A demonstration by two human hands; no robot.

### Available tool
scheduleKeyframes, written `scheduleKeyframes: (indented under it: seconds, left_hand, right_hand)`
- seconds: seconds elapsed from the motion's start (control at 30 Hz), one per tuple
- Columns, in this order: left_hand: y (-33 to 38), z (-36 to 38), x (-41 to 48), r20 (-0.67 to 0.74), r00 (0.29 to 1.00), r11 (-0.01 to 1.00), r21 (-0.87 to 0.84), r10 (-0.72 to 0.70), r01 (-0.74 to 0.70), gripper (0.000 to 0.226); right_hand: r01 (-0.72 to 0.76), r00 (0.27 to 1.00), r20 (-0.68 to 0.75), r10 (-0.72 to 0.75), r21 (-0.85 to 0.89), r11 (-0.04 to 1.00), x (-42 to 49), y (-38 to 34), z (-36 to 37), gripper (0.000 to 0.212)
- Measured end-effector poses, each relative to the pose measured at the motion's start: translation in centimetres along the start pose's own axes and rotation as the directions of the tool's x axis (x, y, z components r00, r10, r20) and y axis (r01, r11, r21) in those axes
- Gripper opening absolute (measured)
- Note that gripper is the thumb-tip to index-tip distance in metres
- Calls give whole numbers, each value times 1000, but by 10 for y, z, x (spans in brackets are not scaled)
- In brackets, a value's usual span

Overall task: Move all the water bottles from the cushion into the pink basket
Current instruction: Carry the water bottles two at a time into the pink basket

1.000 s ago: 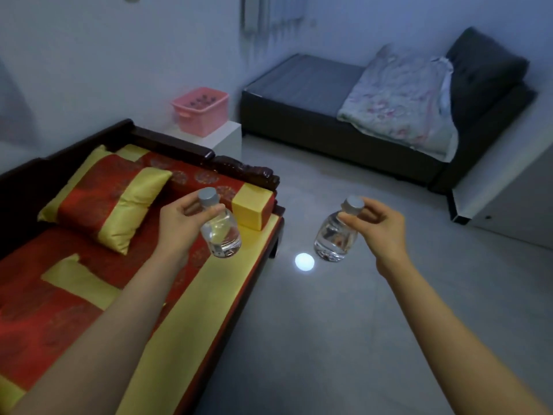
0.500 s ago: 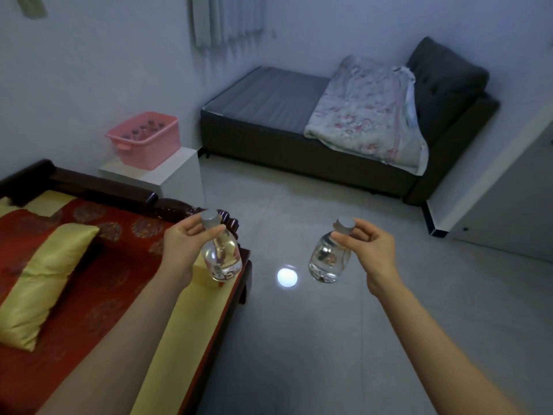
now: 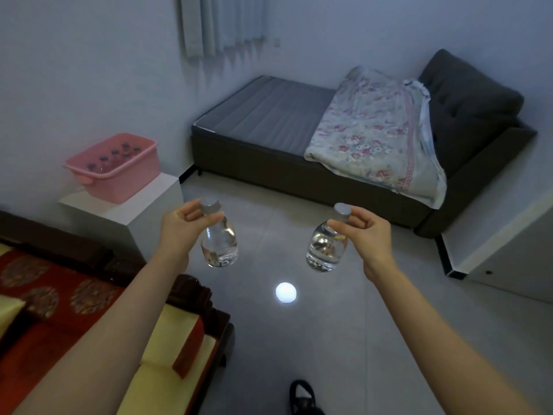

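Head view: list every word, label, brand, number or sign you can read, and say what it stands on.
No text can be read in this view.
Left bottle, pinched at the neck by the left hand: dark marks near its base, too blurred to read.
Right bottle, pinched by the right hand: no label shows.
Pink basket: plain wall, no print.
Floral blanket: pattern only.

I pinch one small clear water bottle [image 3: 220, 244] and a second bottle [image 3: 326, 250] upright by their grey caps; the pink basket [image 3: 131, 181] ahead-left holds several capped bottles [image 3: 115, 154].
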State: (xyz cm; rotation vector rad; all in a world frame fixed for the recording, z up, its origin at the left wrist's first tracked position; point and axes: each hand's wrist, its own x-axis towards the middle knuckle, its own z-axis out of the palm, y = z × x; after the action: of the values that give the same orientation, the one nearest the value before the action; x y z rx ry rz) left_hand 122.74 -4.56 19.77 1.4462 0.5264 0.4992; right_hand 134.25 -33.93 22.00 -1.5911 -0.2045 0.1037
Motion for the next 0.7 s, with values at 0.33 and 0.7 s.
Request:
scheduleKeyframes:
  seconds: [0.33,0.7]
  left_hand:
    - [-6,53,152,-276,960,998,-22,56,-65,42]
    - [-14,4,313,-397,909,991,7,125,-134,32]
  right_hand:
    - [34,969,246,-19,-57,998,229,11,44,39]
    - [54,916,398,-47,-6,999,399,22,177,42]
